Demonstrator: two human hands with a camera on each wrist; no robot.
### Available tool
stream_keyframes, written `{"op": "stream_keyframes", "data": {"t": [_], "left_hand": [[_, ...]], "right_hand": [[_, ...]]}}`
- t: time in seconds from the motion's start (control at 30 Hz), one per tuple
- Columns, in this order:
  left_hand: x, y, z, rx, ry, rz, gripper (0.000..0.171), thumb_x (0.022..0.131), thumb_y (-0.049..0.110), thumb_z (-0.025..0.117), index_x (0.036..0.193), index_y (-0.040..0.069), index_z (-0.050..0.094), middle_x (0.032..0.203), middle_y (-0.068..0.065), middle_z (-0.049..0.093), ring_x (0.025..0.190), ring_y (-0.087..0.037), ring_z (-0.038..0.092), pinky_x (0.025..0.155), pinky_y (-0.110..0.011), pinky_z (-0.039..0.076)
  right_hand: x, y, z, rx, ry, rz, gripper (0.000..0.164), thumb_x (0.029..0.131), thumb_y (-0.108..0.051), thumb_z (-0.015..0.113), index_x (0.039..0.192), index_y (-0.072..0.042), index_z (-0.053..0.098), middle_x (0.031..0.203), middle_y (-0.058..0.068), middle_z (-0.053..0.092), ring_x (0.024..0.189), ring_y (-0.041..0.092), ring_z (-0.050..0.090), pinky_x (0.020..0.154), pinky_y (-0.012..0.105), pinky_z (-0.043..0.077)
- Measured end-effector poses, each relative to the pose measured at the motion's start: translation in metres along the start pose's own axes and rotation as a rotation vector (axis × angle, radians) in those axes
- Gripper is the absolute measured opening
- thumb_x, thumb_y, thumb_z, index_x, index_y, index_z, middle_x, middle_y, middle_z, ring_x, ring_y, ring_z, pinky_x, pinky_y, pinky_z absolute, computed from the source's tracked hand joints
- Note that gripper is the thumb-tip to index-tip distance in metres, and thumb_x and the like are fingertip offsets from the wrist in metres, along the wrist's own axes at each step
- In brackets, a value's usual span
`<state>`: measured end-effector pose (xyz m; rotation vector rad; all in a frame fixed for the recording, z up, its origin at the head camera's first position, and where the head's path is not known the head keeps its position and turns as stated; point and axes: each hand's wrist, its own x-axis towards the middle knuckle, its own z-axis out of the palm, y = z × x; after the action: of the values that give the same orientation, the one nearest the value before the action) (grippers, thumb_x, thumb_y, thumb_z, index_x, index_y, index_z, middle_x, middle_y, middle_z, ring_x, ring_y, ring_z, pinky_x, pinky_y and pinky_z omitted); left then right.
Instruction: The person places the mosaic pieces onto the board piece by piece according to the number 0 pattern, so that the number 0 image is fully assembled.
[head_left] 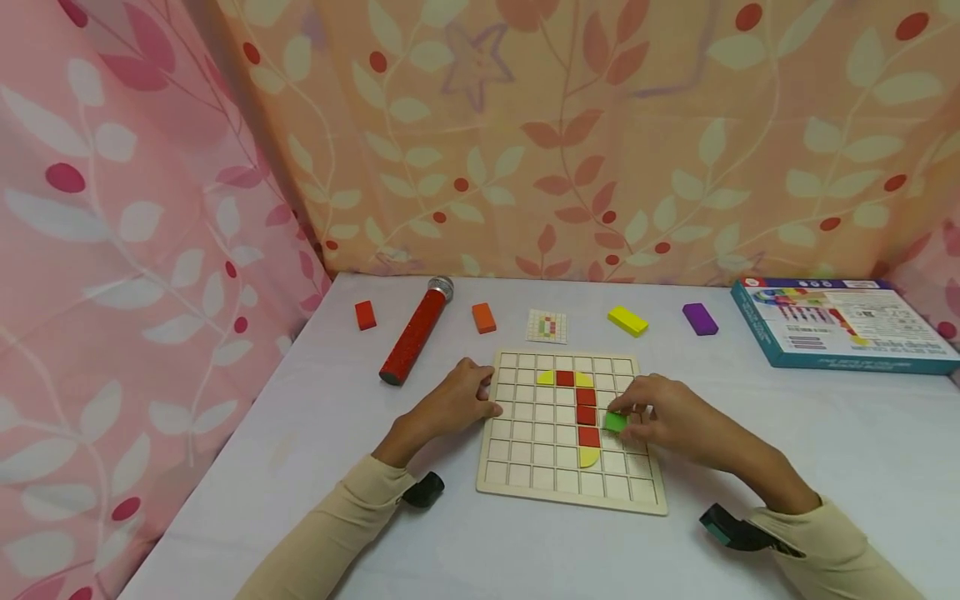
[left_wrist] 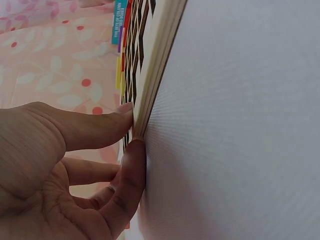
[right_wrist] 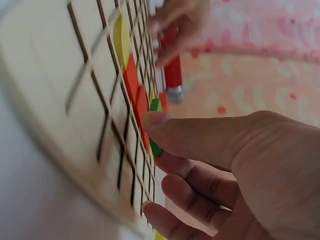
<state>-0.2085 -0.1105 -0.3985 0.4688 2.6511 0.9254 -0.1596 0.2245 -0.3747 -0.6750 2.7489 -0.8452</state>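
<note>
Our left hand (head_left: 452, 400) pinches the board (head_left: 521, 452) at its left edge while our right hand (head_left: 672, 419) pinches the green tile (head_left: 616, 422), best lowered flat onto the board's right half.

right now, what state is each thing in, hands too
cream wooden grid board, partly filled
red square tiles, on board
yellow rounded tiles, on board
small green tile, held
left bare hand, gripping board's edge
right bare hand, pinching green tile
red microphone with silver head, lying down
teal-edged rectangular box, looks closed
</note>
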Motion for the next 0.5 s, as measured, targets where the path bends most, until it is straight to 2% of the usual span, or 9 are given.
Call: {"op": "stream_keyframes", "data": {"t": [0.17,0.3,0.5], "left_hand": [[-0.001,0.001,-0.001,-0.008,-0.001,-0.011,0.071,0.095,0.015,0.082,0.154,-0.005,0.049,0.111,-0.01,0.05,0.099,-0.019,0.052,0.08,-0.031,0.044],[-0.002,0.002,-0.001,-0.018,0.003,-0.001,0.069,0.095,0.015,0.081,0.153,-0.006,0.049,0.111,-0.01,0.05,0.098,-0.019,0.052,0.081,-0.031,0.043],[-0.002,0.002,0.0,-0.023,0.006,-0.001,0.069,0.095,0.014,0.081,0.153,-0.006,0.049,0.11,-0.01,0.051,0.096,-0.018,0.052,0.08,-0.031,0.043]], "right_hand": [[0.003,-0.021,0.021,-0.036,0.009,-0.124,0.029,0.091,-0.022,0.085,0.119,-0.013,0.081,0.111,-0.007,0.069,0.104,0.017,0.059,0.088,0.033,0.055],[0.006,-0.031,0.034,-0.099,0.034,-0.189,0.029,0.089,-0.023,0.087,0.116,-0.014,0.081,0.11,-0.007,0.069,0.105,0.016,0.058,0.091,0.037,0.056],[0.006,-0.038,0.045,-0.094,0.002,-0.17,0.029,0.091,-0.025,0.086,0.117,-0.015,0.081,0.109,-0.007,0.068,0.102,0.013,0.055,0.086,0.03,0.054]]}}
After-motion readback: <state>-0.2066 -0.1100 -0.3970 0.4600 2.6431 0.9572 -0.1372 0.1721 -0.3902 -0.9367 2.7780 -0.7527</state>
